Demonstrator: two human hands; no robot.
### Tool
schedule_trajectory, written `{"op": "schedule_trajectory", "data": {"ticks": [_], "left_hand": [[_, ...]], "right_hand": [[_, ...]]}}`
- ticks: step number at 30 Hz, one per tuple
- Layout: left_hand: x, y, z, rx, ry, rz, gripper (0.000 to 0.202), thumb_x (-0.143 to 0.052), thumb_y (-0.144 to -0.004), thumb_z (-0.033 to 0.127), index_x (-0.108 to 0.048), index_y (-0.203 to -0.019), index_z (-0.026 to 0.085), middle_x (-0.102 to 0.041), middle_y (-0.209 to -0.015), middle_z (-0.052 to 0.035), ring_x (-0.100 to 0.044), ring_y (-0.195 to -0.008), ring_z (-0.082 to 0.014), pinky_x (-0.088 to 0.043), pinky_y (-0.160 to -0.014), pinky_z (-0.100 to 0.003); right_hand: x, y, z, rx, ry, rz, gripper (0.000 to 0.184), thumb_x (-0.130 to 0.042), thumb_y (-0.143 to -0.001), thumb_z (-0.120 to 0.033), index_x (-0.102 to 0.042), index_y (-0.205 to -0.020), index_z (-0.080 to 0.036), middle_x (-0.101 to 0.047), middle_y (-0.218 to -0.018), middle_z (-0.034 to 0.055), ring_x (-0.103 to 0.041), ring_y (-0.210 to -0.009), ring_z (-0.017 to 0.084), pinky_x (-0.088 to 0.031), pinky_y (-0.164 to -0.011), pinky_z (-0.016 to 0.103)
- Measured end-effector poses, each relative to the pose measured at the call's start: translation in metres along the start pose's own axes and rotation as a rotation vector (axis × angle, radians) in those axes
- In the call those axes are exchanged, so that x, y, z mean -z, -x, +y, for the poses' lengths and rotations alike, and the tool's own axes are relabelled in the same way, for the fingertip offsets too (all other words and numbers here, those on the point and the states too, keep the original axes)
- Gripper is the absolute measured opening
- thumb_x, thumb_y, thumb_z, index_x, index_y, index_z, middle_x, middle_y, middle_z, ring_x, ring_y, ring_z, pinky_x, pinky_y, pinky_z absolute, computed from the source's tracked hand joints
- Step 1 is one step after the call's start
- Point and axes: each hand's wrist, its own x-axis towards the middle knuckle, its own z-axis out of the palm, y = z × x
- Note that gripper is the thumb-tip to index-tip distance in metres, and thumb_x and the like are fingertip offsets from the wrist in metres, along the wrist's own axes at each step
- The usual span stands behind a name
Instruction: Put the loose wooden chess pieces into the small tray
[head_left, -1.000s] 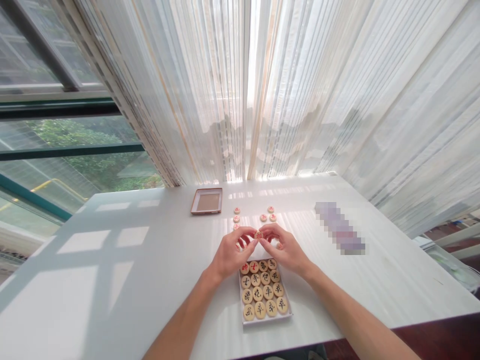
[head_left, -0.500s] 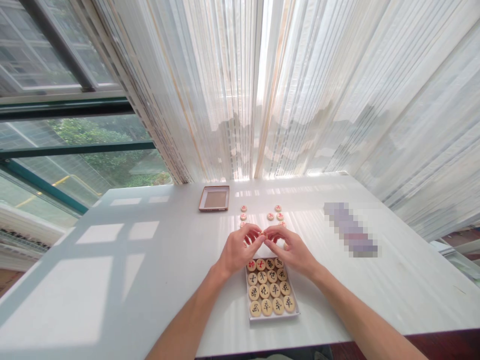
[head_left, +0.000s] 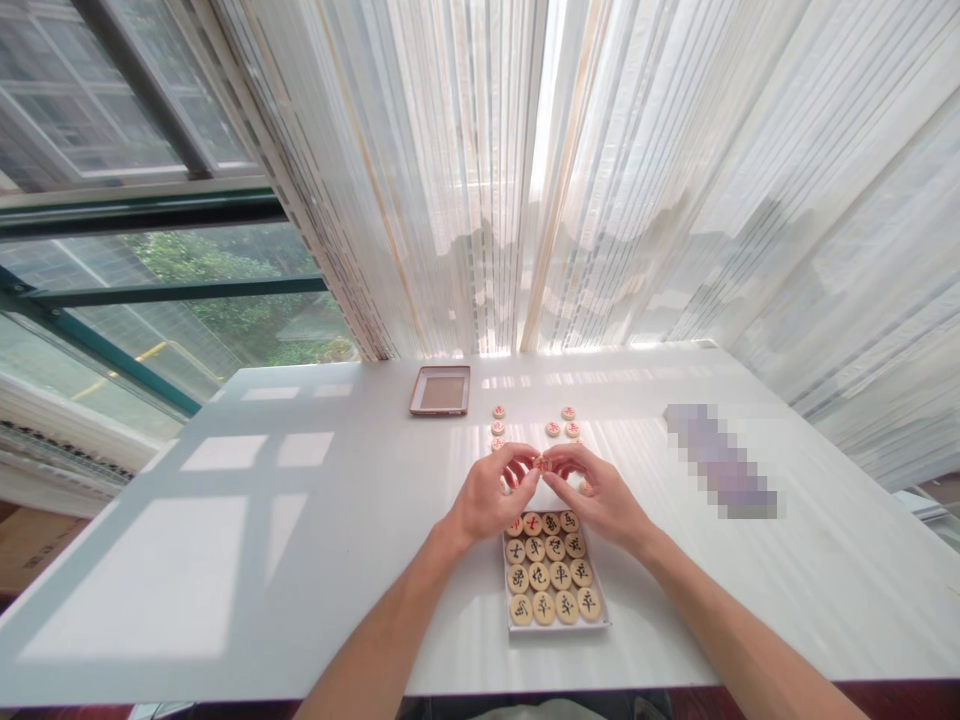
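Observation:
My left hand (head_left: 491,495) and my right hand (head_left: 600,495) meet over the white table (head_left: 300,540), fingertips pinching a round wooden chess piece with a red mark (head_left: 543,464) between them. Just below the hands lies a shallow white box (head_left: 555,625) filled with rows of round wooden pieces bearing black and red characters (head_left: 551,575). Several loose red-marked pieces (head_left: 562,425) lie on the table beyond my fingers, some hidden behind the hands.
A small brown-rimmed tray or lid (head_left: 441,390) sits at the far side of the table. A blurred-out patch (head_left: 720,460) lies to the right. Sheer white curtains (head_left: 600,180) hang behind, with a window (head_left: 150,280) to the left.
The view has shifted, so everything sits slightly more to the right. Both hands keep the same pinch on the piece above the box.

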Motion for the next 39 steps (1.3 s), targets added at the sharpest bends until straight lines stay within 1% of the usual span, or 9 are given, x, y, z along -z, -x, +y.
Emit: {"op": "schedule_trajectory", "data": {"ticks": [5,10,15,19,22,26,29,32,39], "left_hand": [[0.0,0.0,-0.001,-0.016,0.002,0.012,0.018,-0.059,-0.095,0.031,-0.064,-0.108,0.02,-0.072,-0.096,-0.0045,-0.067,-0.076,-0.0143,-0.055,-0.068,-0.026],[-0.001,-0.001,-0.001,-0.024,-0.005,-0.007,0.018,-0.056,-0.096,0.03,-0.065,-0.108,0.021,-0.073,-0.098,-0.0039,-0.067,-0.076,-0.0141,-0.054,-0.069,-0.026],[-0.002,0.001,-0.002,-0.032,-0.032,-0.023,0.021,-0.058,-0.094,0.029,-0.065,-0.113,0.022,-0.073,-0.103,-0.0048,-0.067,-0.076,-0.0146,-0.053,-0.065,-0.026],[-0.001,0.001,-0.003,-0.016,-0.032,-0.02,0.021,-0.059,-0.093,0.026,-0.062,-0.113,0.023,-0.073,-0.1,-0.0038,-0.066,-0.076,-0.0139,-0.052,-0.063,-0.024],[0.002,0.001,-0.002,0.003,-0.041,-0.042,0.02,-0.062,-0.09,0.025,-0.059,-0.11,0.023,-0.072,-0.097,-0.0022,-0.063,-0.07,-0.0121,-0.049,-0.058,-0.023],[0.006,0.0,-0.002,0.001,-0.11,-0.078,0.014,-0.062,-0.09,0.026,-0.061,-0.103,0.023,-0.071,-0.096,-0.0004,-0.059,-0.066,-0.011,-0.048,-0.059,-0.023],[0.006,0.001,-0.003,0.001,-0.129,-0.069,0.016,-0.061,-0.09,0.027,-0.062,-0.106,0.024,-0.072,-0.096,-0.0004,-0.057,-0.065,-0.0109,-0.048,-0.059,-0.023],[0.003,0.001,-0.005,-0.002,-0.123,-0.055,0.02,-0.061,-0.091,0.028,-0.062,-0.11,0.024,-0.072,-0.097,-0.0006,-0.057,-0.064,-0.0107,-0.048,-0.06,-0.023],[0.001,0.001,-0.01,-0.009,-0.136,-0.008,0.02,-0.059,-0.093,0.028,-0.062,-0.113,0.024,-0.072,-0.099,-0.0008,-0.06,-0.068,-0.0115,-0.049,-0.064,-0.024]], "right_hand": [[-0.002,0.0,0.0,-0.01,-0.061,0.005,0.018,-0.063,-0.094,-0.036,-0.065,-0.107,-0.025,-0.071,-0.105,0.0066,-0.069,-0.092,0.023,-0.058,-0.087,0.041],[-0.002,0.0,0.002,-0.047,-0.192,-0.008,0.019,-0.063,-0.094,-0.04,-0.063,-0.105,-0.024,-0.07,-0.101,0.0063,-0.072,-0.089,0.022,-0.061,-0.086,0.042],[-0.002,-0.001,0.005,-0.059,-0.271,-0.012,0.021,-0.063,-0.094,-0.042,-0.062,-0.105,-0.023,-0.071,-0.099,0.0059,-0.073,-0.092,0.022,-0.06,-0.09,0.042],[-0.001,-0.002,0.007,-0.073,-0.293,-0.015,0.02,-0.066,-0.092,-0.041,-0.063,-0.103,-0.024,-0.071,-0.101,0.0058,-0.073,-0.095,0.023,-0.059,-0.091,0.041],[0.0,-0.003,0.009,-0.073,-0.305,0.011,0.02,-0.068,-0.091,-0.039,-0.062,-0.102,-0.024,-0.07,-0.101,0.0056,-0.072,-0.096,0.022,-0.058,-0.091,0.041],[0.004,-0.005,0.011,-0.066,-0.306,0.035,0.019,-0.066,-0.093,-0.036,-0.064,-0.107,-0.024,-0.069,-0.099,0.0041,-0.071,-0.087,0.019,-0.057,-0.088,0.04],[0.006,-0.005,0.012,-0.079,-0.299,0.013,0.02,-0.064,-0.094,-0.036,-0.066,-0.108,-0.023,-0.07,-0.099,0.0043,-0.071,-0.084,0.019,-0.057,-0.087,0.04],[0.007,-0.005,0.012,-0.112,-0.32,-0.016,0.026,-0.065,-0.093,-0.036,-0.065,-0.115,-0.023,-0.072,-0.096,0.0048,-0.073,-0.087,0.021,-0.057,-0.088,0.041],[0.004,-0.003,0.01,-0.166,-0.366,-0.075,0.035,-0.067,-0.092,-0.039,-0.064,-0.123,-0.022,-0.077,-0.1,0.0078,-0.075,-0.095,0.025,-0.057,-0.093,0.045]]}}
